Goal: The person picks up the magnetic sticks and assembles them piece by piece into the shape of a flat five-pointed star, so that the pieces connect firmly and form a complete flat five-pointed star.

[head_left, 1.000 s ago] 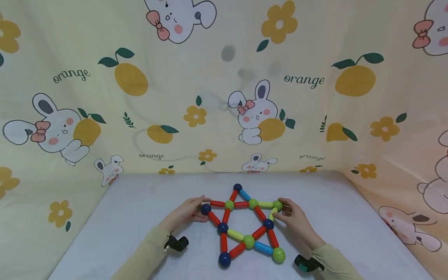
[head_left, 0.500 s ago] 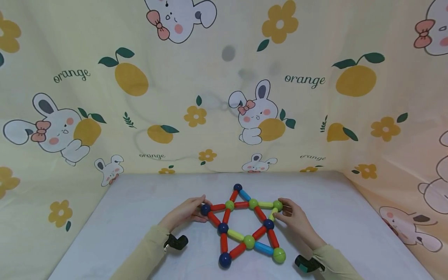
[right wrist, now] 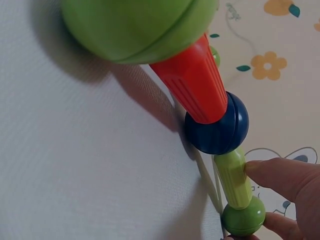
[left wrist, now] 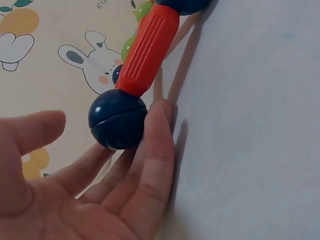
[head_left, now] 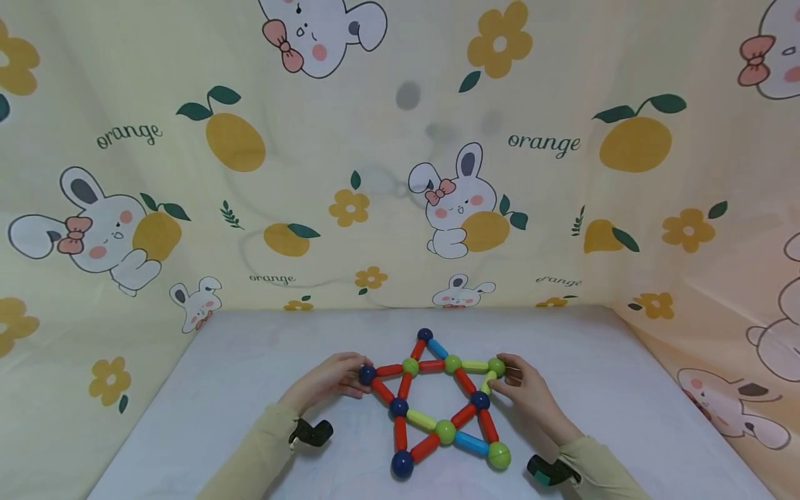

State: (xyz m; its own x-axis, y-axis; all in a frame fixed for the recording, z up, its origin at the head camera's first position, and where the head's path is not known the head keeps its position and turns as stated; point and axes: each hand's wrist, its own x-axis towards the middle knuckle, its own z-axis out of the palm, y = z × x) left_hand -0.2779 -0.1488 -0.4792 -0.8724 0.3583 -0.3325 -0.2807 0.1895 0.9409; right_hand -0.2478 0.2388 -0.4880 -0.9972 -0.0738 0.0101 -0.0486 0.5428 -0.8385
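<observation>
A six-pointed star of magnetic rods and balls (head_left: 430, 366) lies on the white tabletop, with red, blue and yellow-green rods between navy and green balls. My left hand (head_left: 330, 380) is at its left corner. In the left wrist view, the fingers rest against the navy ball (left wrist: 117, 120) from behind and below, while the thumb stands apart from it. At the right corner, my right hand (head_left: 532, 394) has its thumb on a yellow-green rod (right wrist: 234, 181) and its fingers around the green ball (right wrist: 243, 216); some fingertips are hidden behind that ball.
A cream cloth (head_left: 375, 146) printed with rabbits and oranges hangs behind the table and along its sides. The white tabletop (head_left: 250, 333) extends around the star. Black wrist cameras (head_left: 312, 432) are strapped to both wrists.
The far-left red rod has swung down so that its end meets the navy corner ball. My left hand has since shifted slightly left. The right hand has stayed in place.
</observation>
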